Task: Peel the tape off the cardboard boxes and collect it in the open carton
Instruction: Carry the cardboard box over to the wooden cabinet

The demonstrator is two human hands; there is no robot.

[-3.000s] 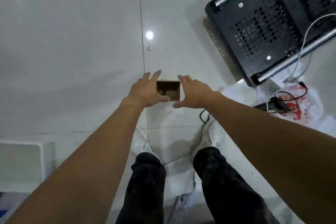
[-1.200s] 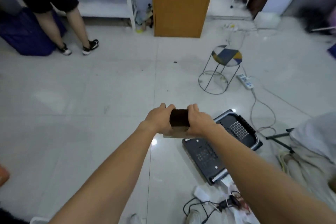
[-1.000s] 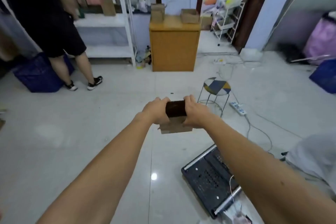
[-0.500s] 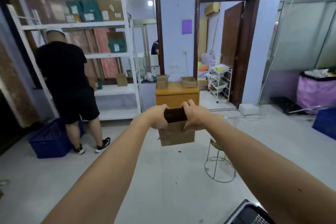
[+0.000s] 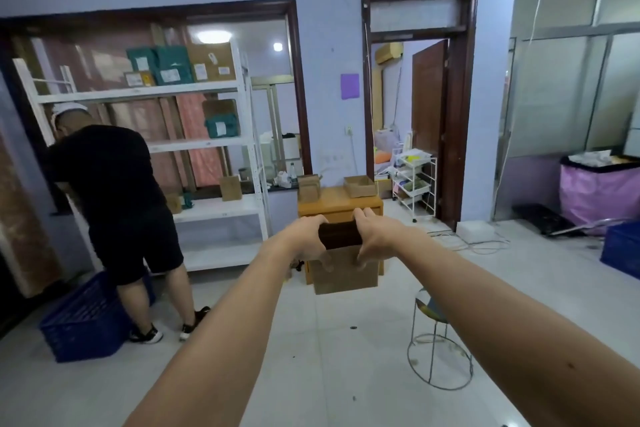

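While the left hand (image 5: 306,246) and right hand (image 5: 379,241) each curl their grip round the cardboard box (image 5: 346,272) mid-frame, no peeled tape shows.

Both arms outstretched, left grip (image 5: 306,241) and right grip (image 5: 377,238) clasping cardboard box (image 5: 346,272)

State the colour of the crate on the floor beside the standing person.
The crate is dark blue, seen best in the head view.

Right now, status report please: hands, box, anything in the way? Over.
Left hand and right hand both grip the small cardboard box. Box held up in the air. Wire stool low right, wooden cabinet ahead.
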